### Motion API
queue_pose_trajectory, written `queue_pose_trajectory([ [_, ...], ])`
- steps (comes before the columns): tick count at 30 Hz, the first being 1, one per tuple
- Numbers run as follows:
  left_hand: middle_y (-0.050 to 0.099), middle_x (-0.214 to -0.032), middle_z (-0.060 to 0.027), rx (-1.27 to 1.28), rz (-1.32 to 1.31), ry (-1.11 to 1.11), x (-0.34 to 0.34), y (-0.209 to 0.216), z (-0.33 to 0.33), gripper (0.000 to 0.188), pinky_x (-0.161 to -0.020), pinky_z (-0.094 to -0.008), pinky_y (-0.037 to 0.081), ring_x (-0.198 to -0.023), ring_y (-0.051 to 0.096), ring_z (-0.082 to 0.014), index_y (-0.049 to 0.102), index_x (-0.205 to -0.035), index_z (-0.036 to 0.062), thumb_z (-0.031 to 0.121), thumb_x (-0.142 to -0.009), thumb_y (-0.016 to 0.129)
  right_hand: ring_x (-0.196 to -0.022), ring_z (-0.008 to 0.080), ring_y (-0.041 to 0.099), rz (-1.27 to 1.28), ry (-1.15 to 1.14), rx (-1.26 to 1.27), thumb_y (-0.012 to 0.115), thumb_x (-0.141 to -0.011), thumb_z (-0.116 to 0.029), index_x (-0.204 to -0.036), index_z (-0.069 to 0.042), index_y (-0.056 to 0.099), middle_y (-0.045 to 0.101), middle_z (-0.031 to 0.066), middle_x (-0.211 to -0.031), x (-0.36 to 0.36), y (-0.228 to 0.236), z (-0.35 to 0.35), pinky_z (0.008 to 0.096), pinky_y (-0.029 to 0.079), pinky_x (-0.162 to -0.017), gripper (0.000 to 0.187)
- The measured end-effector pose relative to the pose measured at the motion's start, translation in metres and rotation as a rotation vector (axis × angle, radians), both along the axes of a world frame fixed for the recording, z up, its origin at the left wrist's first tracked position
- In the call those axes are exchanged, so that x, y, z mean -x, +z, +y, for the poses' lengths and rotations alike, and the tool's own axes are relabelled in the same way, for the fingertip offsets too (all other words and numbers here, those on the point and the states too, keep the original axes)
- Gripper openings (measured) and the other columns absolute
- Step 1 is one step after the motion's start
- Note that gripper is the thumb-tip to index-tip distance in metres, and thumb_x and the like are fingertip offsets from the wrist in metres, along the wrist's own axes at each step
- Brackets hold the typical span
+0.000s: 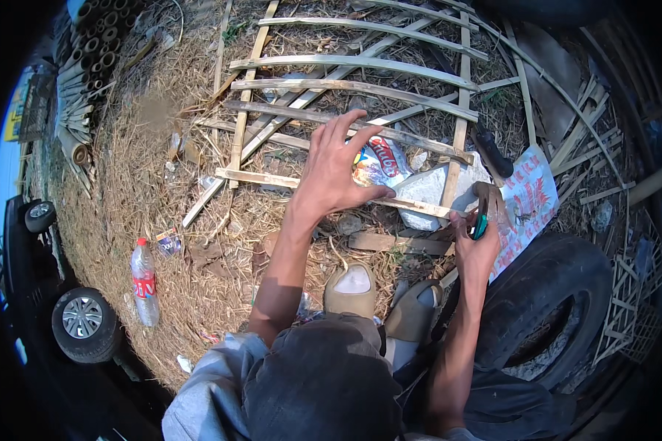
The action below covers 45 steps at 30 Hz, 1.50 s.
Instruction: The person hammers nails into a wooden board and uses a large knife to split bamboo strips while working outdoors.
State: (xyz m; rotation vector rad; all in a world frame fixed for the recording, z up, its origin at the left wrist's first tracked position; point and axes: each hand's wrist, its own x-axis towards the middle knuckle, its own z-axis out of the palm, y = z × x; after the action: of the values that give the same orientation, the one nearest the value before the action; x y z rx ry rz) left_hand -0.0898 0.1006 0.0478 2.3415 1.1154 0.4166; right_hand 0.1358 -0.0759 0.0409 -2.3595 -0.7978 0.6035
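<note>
A frame of split bamboo slats (353,84) lies on the ground before me, with crosspieces tied across two uprights. My left hand (331,169) is open over its near part, fingers spread and curved, thumb close to the nearest slat (261,178). At that slat's right end, my right hand (480,239) is closed around a small tool with a green and black handle (479,226); its working end is hard to make out. A pale stone block (421,189) sits under the frame's near right corner. Beside the block is a dark, handle-like object (493,149).
A printed sheet (528,198) and a large tyre (544,301) lie to the right. A shiny snack packet (381,163) shows under the slats. At left stand a plastic bottle (145,283) and a vehicle wheel (83,323); bamboo poles (99,44) are stacked behind.
</note>
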Motion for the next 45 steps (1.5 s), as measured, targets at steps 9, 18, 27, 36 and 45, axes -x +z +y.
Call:
queue_pose_trajectory([
  [9,0.032,-0.152,-0.0310,0.089,0.382,-0.035,0.058,-0.017,0.046,0.157,-0.124,-0.0603,0.015,-0.148,0.024,-0.0472,0.030,-0.155,0.0061,0.062,-0.025,0.098,-0.077,0.0270,0.060,0.061,-0.026,0.067,0.086,-0.084,-0.025,-0.101,0.004,0.063,0.064,0.0123,-0.081,0.014,0.010,0.011,0.0407,0.049,-0.077,0.040],
  [18,0.037,-0.142,-0.0276,0.063,0.331,-0.038,0.055,-0.018,0.046,0.146,-0.117,-0.0566,0.021,-0.141,0.030,-0.0454,0.037,-0.149,0.0061,0.055,-0.026,0.099,-0.083,0.0405,0.062,0.032,0.000,0.036,0.078,-0.087,-0.012,-0.107,0.005,0.063,0.065,0.0211,-0.091,0.015,0.013,0.016,0.0458,0.048,-0.079,0.030],
  [27,0.065,-0.116,-0.0095,0.092,-0.111,-0.131,-0.037,-0.015,-0.059,0.046,-0.101,-0.0455,0.041,-0.114,0.059,-0.0304,0.071,-0.118,0.0082,0.037,-0.084,0.080,-0.077,0.0312,0.062,0.032,0.000,0.007,0.080,-0.086,-0.022,-0.099,0.004,0.063,0.066,0.0172,-0.085,0.007,0.007,0.009,0.0417,0.049,-0.075,0.034],
  [36,0.066,-0.106,-0.0043,0.119,-0.255,-0.064,-0.055,-0.050,-0.087,0.025,-0.090,-0.0418,0.045,-0.105,0.059,-0.0255,0.076,-0.107,0.0104,0.012,-0.083,0.075,-0.084,0.0322,0.068,0.119,-0.022,0.059,0.080,-0.085,-0.024,-0.104,0.003,0.067,0.071,0.0189,-0.092,0.014,0.012,0.008,0.0412,0.051,-0.080,0.035],
  [45,0.070,-0.102,-0.0005,0.004,-0.246,-0.074,-0.067,-0.054,-0.090,0.023,-0.093,-0.0463,0.040,-0.104,0.059,-0.0230,0.078,-0.103,0.0136,0.028,-0.086,0.076,-0.081,0.0256,0.068,0.122,-0.019,0.057,0.083,-0.085,-0.034,-0.103,0.002,0.067,0.072,0.0148,-0.088,0.003,-0.008,0.005,0.0395,0.052,-0.079,0.043],
])
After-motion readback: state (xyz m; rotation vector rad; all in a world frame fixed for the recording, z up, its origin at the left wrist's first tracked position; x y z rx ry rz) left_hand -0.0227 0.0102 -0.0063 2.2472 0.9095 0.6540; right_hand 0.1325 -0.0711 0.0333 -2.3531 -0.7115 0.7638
